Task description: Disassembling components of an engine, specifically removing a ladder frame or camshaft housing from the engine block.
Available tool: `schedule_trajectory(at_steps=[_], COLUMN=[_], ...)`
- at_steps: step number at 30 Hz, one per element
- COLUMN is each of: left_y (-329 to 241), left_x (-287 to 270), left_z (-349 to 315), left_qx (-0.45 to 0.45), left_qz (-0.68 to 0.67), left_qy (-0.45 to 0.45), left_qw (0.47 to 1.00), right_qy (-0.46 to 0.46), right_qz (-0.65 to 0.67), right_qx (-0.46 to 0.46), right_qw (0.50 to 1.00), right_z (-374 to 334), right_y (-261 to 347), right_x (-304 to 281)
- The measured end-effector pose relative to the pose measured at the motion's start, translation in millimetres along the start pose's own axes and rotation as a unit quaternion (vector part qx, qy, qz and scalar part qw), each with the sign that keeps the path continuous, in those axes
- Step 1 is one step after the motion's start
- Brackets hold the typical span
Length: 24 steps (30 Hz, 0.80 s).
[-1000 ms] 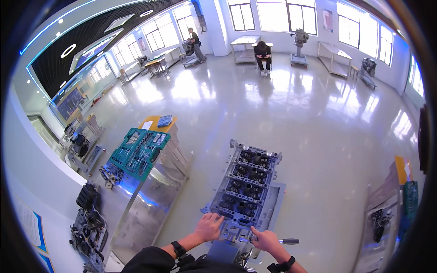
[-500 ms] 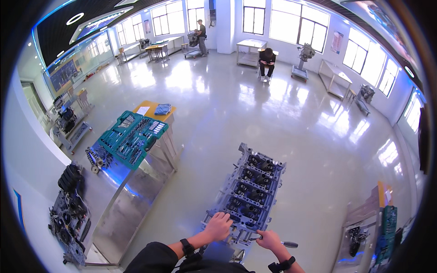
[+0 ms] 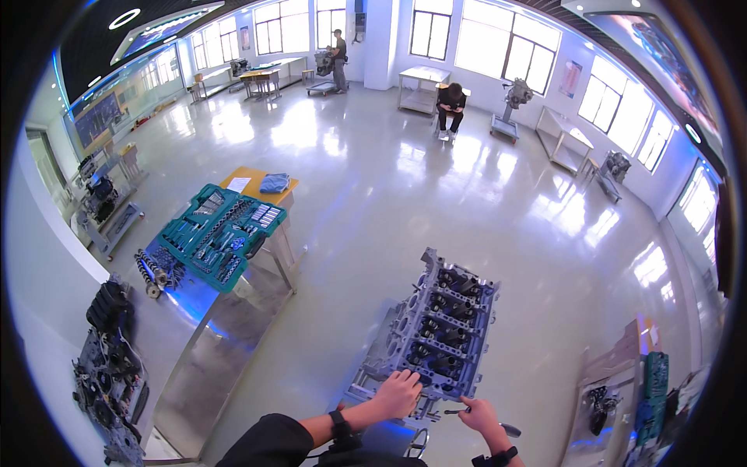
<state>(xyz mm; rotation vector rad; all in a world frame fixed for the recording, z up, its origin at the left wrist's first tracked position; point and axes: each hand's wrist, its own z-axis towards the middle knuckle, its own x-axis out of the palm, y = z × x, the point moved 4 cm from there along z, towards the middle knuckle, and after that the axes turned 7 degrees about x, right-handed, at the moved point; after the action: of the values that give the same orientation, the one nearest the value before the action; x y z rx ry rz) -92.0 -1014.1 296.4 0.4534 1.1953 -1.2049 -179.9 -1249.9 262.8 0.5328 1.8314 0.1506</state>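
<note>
Block [image 3: 451, 327] stands at lower centre-right of the frame, its long side slanting up and away, open bores facing up. Left hand [image 3: 399, 395] lies on its near end, fingers bent and close together; can't tell if they grip. Right hand [image 3: 482, 418] sits just beside the near right corner, fingers curled. A dark handle [image 3: 510, 430] juts out past it on the right; whether the fingers close on it, can't make out. Left of centre: green tool case [image 3: 226, 233] lying open, blue cloth [image 3: 274, 183] beyond it. Lower left: dark engine parts [image 3: 109, 373]. Top centre: someone seated [image 3: 451, 109], head bowed.
</note>
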Motion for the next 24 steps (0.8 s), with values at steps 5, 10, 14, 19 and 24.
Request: schedule_trajectory(at_steps=[5, 10, 14, 19, 24], left_y=[4.6, 9.3, 5.6, 2.5, -10.1], left_x=[3.4, 9.8, 3.6, 5.3, 8.8], left_z=[1.5, -0.6, 3.0, 6.3, 10.3], left_qx=[0.008, 0.027, 0.028, 0.005, -0.023], left_qz=[-0.011, -0.005, 0.001, 0.019, 0.063], left_qy=[0.032, 0.035, 0.053, 0.029, 0.051], left_qw=[0.999, 0.999, 0.998, 0.999, 0.996], right_qy=[-0.03, -0.049, -0.06, -0.058, -0.083], right_qz=[0.006, 0.008, 0.04, 0.048, 0.062], right_qx=[0.052, 0.069, 0.076, 0.044, -0.028], right_qw=[0.998, 0.996, 0.994, 0.996, 0.994], right_z=[-4.2, -7.2, -7.7, -9.8, -7.8], right_y=[6.5, 11.3, 2.4, 1.1, -10.4], right_x=[-3.1, 1.8, 8.7, 5.5, 11.7])
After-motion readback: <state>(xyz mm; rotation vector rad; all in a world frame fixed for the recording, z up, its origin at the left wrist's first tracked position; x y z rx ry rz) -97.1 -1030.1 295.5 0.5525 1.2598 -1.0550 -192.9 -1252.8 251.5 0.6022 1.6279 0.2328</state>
